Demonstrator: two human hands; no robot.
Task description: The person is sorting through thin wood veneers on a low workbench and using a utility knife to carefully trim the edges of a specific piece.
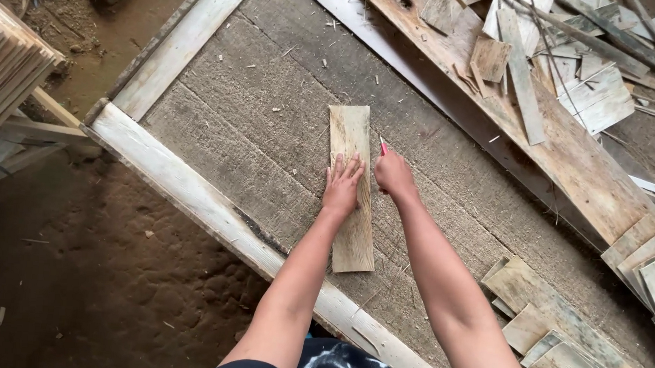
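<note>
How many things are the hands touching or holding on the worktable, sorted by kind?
Wooden strip lying flat under the left hand: 1
Red-tipped marking tool gripped in the right hand: 1
Total: 2
The loose offcuts at the right edge overlap too much to count.

soft even daylight | faint shadows | sharp centre | edges perhaps slightly warped

A grey wooden counter (pixel 272 105) is edged by pale rails (pixel 183 186). A dirt floor (pixel 94 283) is seen below; scrap boards (pixel 575 93) are piled alongside.
</note>
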